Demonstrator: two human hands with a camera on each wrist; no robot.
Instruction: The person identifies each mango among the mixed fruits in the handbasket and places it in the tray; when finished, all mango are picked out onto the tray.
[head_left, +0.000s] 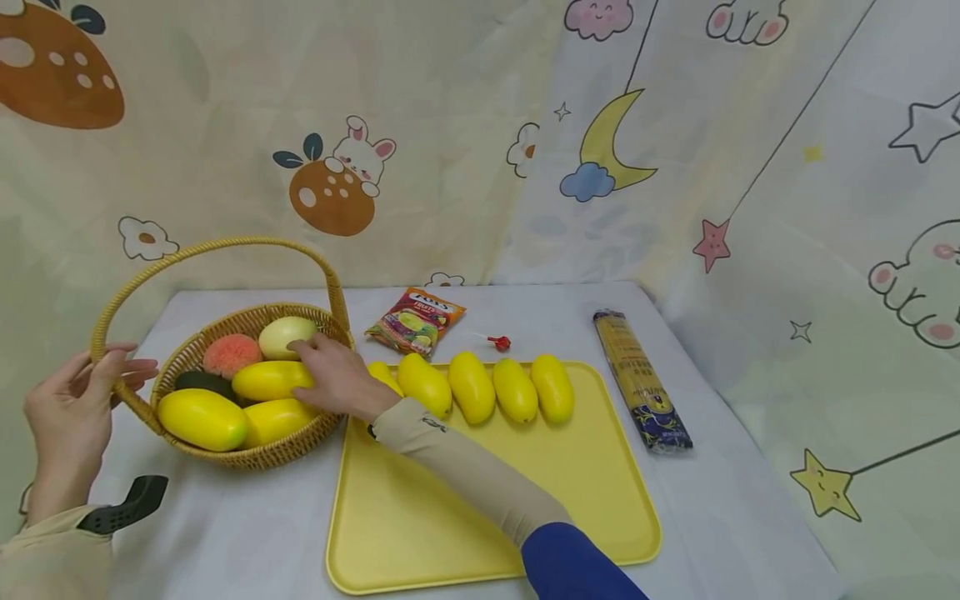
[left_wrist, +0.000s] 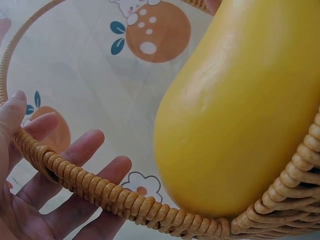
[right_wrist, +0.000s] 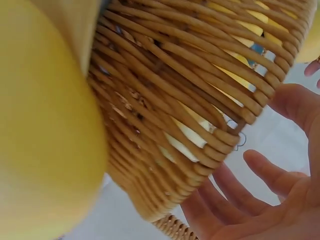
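Over the basket (head_left: 258,457) reaches the right hand (head_left: 337,377).

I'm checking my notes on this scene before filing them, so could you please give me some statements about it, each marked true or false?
1. The left hand touches the handle of the basket. True.
2. Yellow fruits lie along the far side of the yellow tray. True.
3. The pasta packet lies inside the basket. False: the pasta packet lies to the right of the yellow tray.
4. A red lollipop lies to the right of the candy bag. True.
5. The right hand rests on the candy bag. False: the right hand reaches into the basket.
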